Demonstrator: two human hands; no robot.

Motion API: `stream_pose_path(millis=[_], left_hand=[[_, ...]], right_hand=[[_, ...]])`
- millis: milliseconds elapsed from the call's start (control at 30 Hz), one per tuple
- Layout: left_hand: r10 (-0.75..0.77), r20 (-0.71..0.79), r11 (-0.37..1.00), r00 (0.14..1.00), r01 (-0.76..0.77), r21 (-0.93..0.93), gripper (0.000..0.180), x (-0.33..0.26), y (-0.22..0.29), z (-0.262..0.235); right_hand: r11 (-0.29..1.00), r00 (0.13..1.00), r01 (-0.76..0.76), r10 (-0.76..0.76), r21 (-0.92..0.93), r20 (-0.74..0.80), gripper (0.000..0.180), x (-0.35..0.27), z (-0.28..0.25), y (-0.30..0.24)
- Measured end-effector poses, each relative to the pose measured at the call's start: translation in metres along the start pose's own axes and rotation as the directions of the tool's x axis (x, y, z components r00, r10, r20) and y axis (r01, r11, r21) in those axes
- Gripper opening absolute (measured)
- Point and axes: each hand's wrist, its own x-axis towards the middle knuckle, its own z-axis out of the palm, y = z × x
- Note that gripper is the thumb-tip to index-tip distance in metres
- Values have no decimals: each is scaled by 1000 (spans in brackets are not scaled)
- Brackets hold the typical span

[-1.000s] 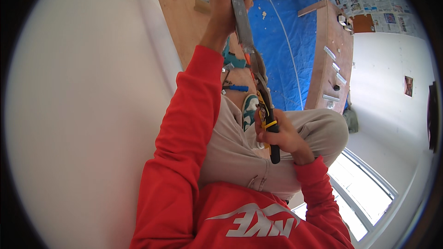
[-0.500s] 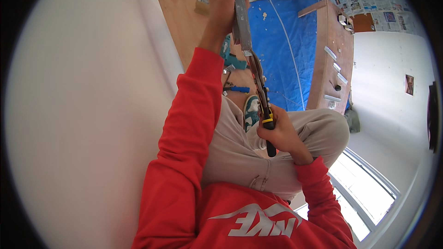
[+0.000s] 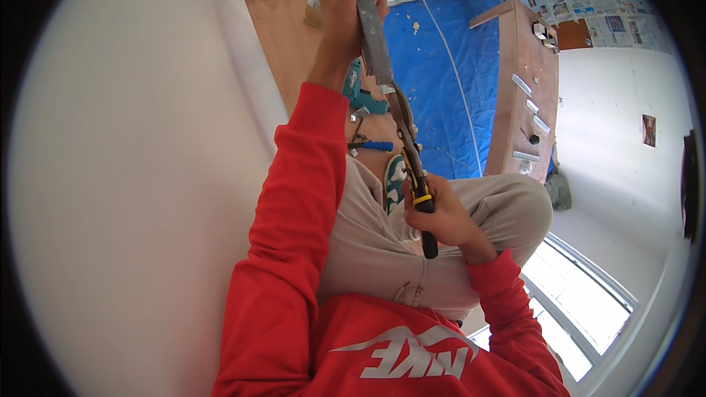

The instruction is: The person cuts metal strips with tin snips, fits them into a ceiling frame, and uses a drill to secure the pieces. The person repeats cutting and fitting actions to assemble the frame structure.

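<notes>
My left hand (image 3: 351,1) is closed round a long grey metal channel (image 3: 376,48), held up and slanting down toward my right hand (image 3: 448,213). That hand grips a long plier-like tool (image 3: 429,244) with black and yellow handles. Its dark, narrow front part meets the lower end of the channel; whether its jaws are open there is too small to tell. Below my left forearm a teal power drill (image 3: 360,95) lies on a wooden board (image 3: 283,18), near a blue-handled tool (image 3: 379,146).
A wooden bench or plank (image 3: 507,103) bearing several short metal pieces stands to the right. Blue sheeting (image 3: 441,66) covers the floor ahead. A white wall (image 3: 132,176) is close on my left. Newspaper (image 3: 581,0) covers a surface at far right.
The channel, the tool and both hands have shifted slightly left in the view. The tool's handle end has moved a little lower. Both hands keep their grips.
</notes>
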Motion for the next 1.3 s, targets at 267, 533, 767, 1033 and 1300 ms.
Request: stream_pose_path(millis=[267,533,767,1033,1300], left_hand=[[71,-81,959,994,-45,280,49,3,10,-4],[-168,143,985,975,171,-9,31,1,23,5],[-70,-170,983,983,98,158,25,-2,20,13],[-149,-22,975,989,143,-172,30,-4,13,12],[-153,51,967,987,160,-198,31,-7,18,16]], right_hand=[[888,883,138,-311,-439,-351,21,14,2,3],[988,991,121,-126,-100,-45,26,7,-3,7],[943,947,121,-204,-311,-248,31,9,-6,1],[707,856,-282,-120,648,503,40,-6,-7,6],[715,930,-159,-123,681,346,36,-3,-8,-1]])
